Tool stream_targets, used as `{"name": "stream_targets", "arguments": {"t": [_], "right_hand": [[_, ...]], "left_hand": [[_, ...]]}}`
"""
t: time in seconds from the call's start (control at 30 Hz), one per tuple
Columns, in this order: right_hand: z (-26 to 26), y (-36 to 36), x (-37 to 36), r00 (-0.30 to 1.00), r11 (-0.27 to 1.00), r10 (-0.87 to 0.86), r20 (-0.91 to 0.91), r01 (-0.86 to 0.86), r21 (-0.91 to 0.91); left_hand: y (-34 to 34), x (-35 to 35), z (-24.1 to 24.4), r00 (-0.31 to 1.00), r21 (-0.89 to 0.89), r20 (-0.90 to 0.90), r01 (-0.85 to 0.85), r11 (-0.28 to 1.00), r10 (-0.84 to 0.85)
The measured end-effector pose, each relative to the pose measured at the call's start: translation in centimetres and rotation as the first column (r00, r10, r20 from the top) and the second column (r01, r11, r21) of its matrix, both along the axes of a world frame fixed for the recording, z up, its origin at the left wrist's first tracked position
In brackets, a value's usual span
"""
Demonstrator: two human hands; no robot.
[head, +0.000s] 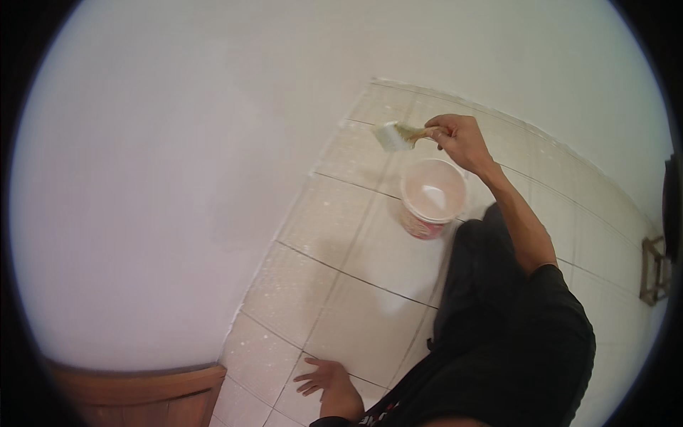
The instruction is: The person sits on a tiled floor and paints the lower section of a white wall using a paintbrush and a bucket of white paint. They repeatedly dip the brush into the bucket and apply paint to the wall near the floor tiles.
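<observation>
My right hand [456,136] grips the handle of a wide flat paintbrush [395,136]. Its bristles point left and look coated with pale paint, slightly blurred. Just below the brush, a plastic bucket [433,192] stands on the floor, with pale liquid inside and a reddish printed label on its side. The brush is held above and to the left of the bucket's rim, apart from it. At the bottom, my left hand [320,376] hangs over the tiles with its fingers spread, holding nothing.
A white wall [160,187] rises on the left and meets another wall [507,58] at the far corner. Light floor tiles [368,277] bear white specks near the wall. A wooden panel [160,392] stands at bottom left; a wooden frame [653,272] is at the right edge.
</observation>
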State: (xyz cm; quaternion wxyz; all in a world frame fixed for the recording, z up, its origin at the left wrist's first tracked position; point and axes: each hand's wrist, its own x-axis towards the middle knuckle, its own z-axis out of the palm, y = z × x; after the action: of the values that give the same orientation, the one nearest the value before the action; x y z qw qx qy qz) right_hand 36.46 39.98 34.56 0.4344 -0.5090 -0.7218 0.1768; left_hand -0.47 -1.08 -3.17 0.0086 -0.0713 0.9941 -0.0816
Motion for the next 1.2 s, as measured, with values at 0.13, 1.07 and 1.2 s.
{"name": "stream_targets", "arguments": {"t": [0.13,1.07,1.2], "right_hand": [[-1.1,-3.2,4.2,0.917,0.998,0.020,0.399,-0.041,0.043],[-12.9,0.8,3.4,0.672,0.991,0.129,0.729,-0.064,-0.117],[-13.0,1.0,4.0,0.662,0.992,0.119,0.740,-0.057,-0.109]], "left_hand": [[-0.9,-1.5,-2.4,1.000,-0.033,-0.017,-0.001,0.999,0.001],[-0.7,-1.2,-2.3,0.998,-0.027,-0.058,-0.041,0.999,0.039],[-0.4,-1.0,-1.8,0.996,-0.018,-0.068,-0.058,0.998,0.057]]}}
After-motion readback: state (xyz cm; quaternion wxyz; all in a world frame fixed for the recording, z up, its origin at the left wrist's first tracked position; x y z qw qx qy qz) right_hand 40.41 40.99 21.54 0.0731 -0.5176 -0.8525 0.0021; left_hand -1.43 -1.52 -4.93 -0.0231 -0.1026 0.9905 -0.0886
